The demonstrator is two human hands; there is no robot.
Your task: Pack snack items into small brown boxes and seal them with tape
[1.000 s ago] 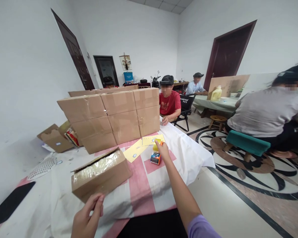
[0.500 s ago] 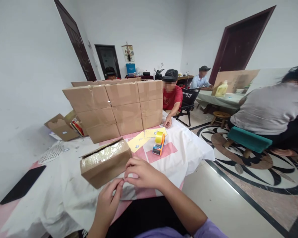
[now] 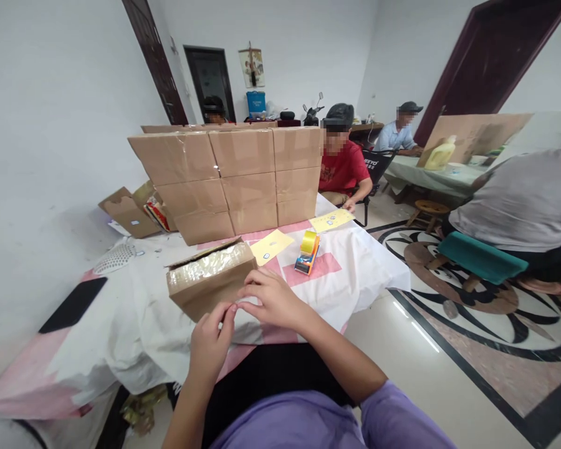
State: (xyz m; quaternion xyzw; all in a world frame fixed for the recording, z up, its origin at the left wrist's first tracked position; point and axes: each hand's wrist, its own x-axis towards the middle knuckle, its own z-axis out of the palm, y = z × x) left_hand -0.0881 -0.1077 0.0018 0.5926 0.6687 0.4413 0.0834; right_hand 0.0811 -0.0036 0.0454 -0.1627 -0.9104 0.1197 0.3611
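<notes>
My left hand (image 3: 214, 333) is closed in a pinch just in front of a small brown cardboard box (image 3: 215, 293). Against its fingertips, the fingers of my right hand (image 3: 273, 300) are pinched too, and whatever is between them is too small to make out. The box lies on the tablecloth behind my hands, its taped top face shining and one flap edge slightly raised. To the right of it stands a tape dispenser (image 3: 303, 263) with a yellow roll. A yellow sheet (image 3: 270, 248) with small stickers or drawings lies between box and dispenser.
A wall of stacked cardboard boxes (image 3: 250, 181) crosses the table. At its right a person in red (image 3: 343, 168) touches another yellow sheet (image 3: 331, 220). A black flat pad (image 3: 75, 304), a white perforated piece (image 3: 116, 258) and an open carton (image 3: 131, 214) are at the left.
The view has tilted down and turned slightly left. The co-worker's hand has drawn one yellow sheet to the right, away from the other. My hands keep their pinch.
</notes>
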